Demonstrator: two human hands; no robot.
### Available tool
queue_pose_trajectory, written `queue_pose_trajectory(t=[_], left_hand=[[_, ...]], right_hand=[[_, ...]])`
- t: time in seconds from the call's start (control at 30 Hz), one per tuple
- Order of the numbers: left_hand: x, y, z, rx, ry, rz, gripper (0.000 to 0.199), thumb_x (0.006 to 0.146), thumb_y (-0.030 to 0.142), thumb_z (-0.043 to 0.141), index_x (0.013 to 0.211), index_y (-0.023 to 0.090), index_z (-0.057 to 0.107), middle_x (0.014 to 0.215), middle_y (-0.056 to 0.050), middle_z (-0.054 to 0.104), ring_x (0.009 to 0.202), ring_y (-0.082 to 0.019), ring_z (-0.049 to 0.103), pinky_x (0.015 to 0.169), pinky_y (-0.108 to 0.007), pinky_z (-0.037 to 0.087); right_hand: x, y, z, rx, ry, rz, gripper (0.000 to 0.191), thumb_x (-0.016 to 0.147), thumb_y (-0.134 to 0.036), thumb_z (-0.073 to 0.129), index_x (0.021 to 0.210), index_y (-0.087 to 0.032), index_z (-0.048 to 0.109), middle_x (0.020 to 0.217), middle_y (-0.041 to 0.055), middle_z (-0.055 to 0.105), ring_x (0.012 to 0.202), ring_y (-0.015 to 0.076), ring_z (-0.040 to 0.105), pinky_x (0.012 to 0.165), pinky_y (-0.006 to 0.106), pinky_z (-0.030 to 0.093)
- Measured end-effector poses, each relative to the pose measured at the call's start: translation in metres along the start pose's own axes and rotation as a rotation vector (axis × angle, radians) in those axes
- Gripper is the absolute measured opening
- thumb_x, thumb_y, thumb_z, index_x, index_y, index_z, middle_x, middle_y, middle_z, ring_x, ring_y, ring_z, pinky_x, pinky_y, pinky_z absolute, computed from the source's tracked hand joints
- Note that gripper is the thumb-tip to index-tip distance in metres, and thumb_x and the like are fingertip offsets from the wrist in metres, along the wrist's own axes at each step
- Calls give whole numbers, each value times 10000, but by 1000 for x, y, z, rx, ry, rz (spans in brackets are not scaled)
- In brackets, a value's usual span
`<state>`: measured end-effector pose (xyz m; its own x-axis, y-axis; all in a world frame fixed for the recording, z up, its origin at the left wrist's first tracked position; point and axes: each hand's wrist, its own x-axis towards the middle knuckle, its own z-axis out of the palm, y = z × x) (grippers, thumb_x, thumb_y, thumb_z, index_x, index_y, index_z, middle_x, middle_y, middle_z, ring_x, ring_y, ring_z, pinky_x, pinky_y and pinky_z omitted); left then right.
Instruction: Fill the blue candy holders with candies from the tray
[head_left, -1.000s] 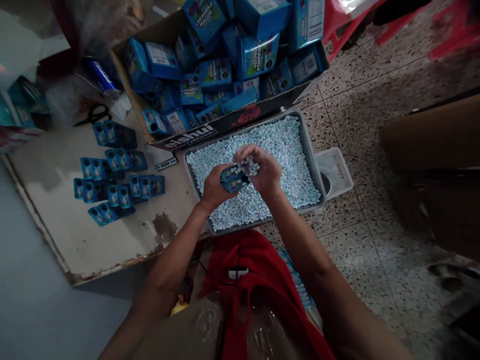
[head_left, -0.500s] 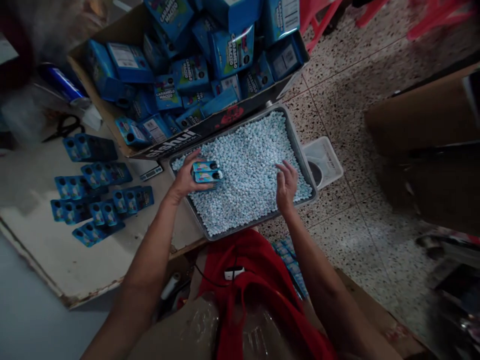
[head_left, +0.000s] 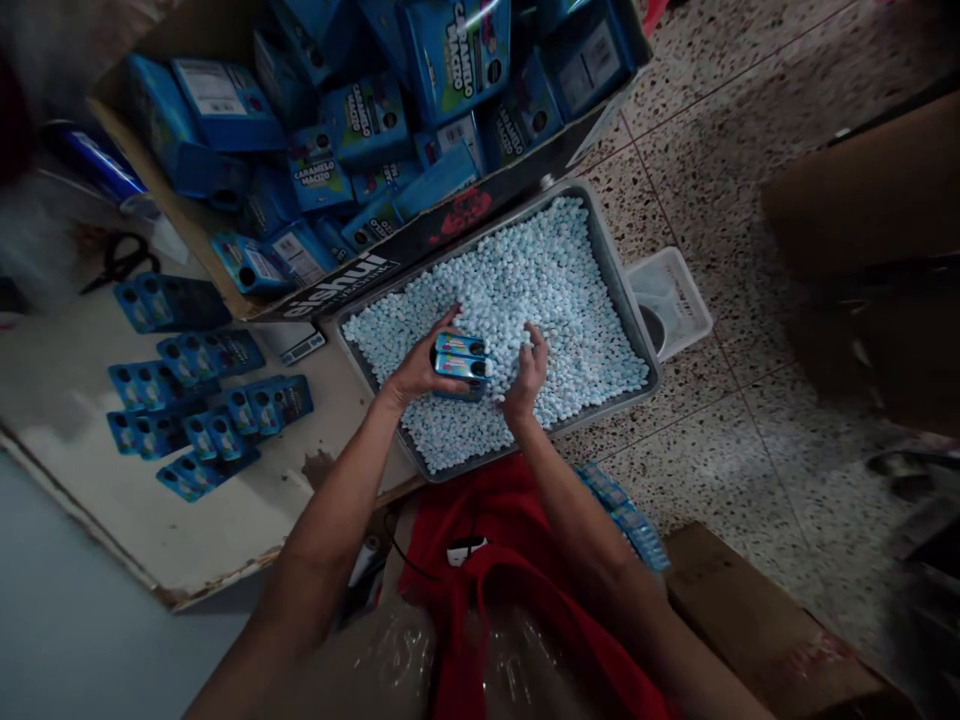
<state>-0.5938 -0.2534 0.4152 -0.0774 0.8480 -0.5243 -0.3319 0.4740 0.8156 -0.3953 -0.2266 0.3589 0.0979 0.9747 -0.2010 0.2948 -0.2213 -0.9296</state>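
My left hand (head_left: 418, 372) is closed around two small blue candy boxes (head_left: 459, 357) held side by side, over the left half of a grey tray (head_left: 651, 372). Small pale blue and white candies (head_left: 577, 300) fill this tray. A few white candies lie at the boxes' right ends, by the dark round openings. Just right of the boxes, my right hand (head_left: 526, 378) is cupped among the candies, fingers bent and apart. Loose candies are heaped between this hand and the boxes. Whether any candies sit in its palm is hidden.
Behind the tray stands a cardboard carton (head_left: 420, 245) full of larger blue boxes. Rows of small blue boxes (head_left: 217, 355) cover part of the white table (head_left: 247, 520) at left, near scissors (head_left: 124, 258). A clear plastic container (head_left: 679, 300) is right of the tray.
My left hand has carried the two boxes right, toward the tray's middle. My right hand has swept left through the candies, close to the boxes. The view has shifted slightly.
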Motion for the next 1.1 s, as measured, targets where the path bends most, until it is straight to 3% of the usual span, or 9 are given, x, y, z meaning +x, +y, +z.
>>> queue_pose_trajectory(t=[0.1,0.2,0.3,0.47,0.63,0.7,0.8,0.93,1.1], left_hand=[[-2,-5,9,105,-133,42,858,292,212,1053,1098,180,761,1634,-184,526,1203,-364,729,955,-401,614],[-12,0,9,340,-235,198,854,401,317,1058,1176,197,720,1687,-187,456,1417,-407,607,1124,-485,548],[-29,9,-2,612,-161,369,797,506,352,1034,1220,223,705,1691,-171,431,1552,-405,465,1242,-531,451],[-52,14,-22,881,76,403,742,606,263,947,1291,214,666,1299,-104,704,1228,-317,703,1082,-446,569],[-52,11,-16,842,191,488,725,621,272,960,1281,219,665,1212,-67,730,1115,-288,742,980,-410,608],[-50,7,-11,793,258,569,730,636,269,965,1293,225,651,1234,-78,726,1139,-293,738,994,-425,607],[-48,-2,-7,760,242,667,770,635,284,974,1320,229,626,1259,-89,725,1175,-302,731,1024,-439,600],[-45,-11,-11,761,264,644,820,643,350,981,1357,229,595,1344,-115,706,1259,-322,704,1092,-469,569],[-42,-11,-12,775,254,649,791,646,368,974,1336,254,605,1349,-111,705,1297,-326,682,1135,-497,544]], right_hand=[[18,-8,6,375,-49,268,577,969,-615,403,1287,-218,675,1390,132,708,1423,270,613,1216,548,495],[35,-23,12,768,-154,593,473,855,-634,560,1090,-259,728,1148,66,802,1250,280,722,1092,511,608],[41,-48,15,890,-266,726,392,759,-594,662,967,-268,727,970,48,807,1144,300,756,1008,513,643],[27,-106,10,806,-450,551,476,754,-704,646,959,-285,744,1033,72,802,1216,344,726,972,527,630],[10,-148,3,734,-533,262,467,794,-721,607,933,-293,732,1194,61,777,1291,337,694,1071,539,576],[8,-156,2,731,-550,173,434,834,-694,583,946,-302,729,1212,44,775,1269,327,706,1099,563,555],[8,-164,1,769,-558,114,374,876,-620,556,971,-309,742,1238,23,780,1157,294,749,1074,554,564],[9,-170,-1,801,-572,121,399,875,-611,550,991,-292,759,1258,31,785,998,261,773,1001,522,596],[9,-171,-1,724,-584,52,499,890,-734,524,980,-298,749,1154,41,785,1081,279,752,1082,534,556]])
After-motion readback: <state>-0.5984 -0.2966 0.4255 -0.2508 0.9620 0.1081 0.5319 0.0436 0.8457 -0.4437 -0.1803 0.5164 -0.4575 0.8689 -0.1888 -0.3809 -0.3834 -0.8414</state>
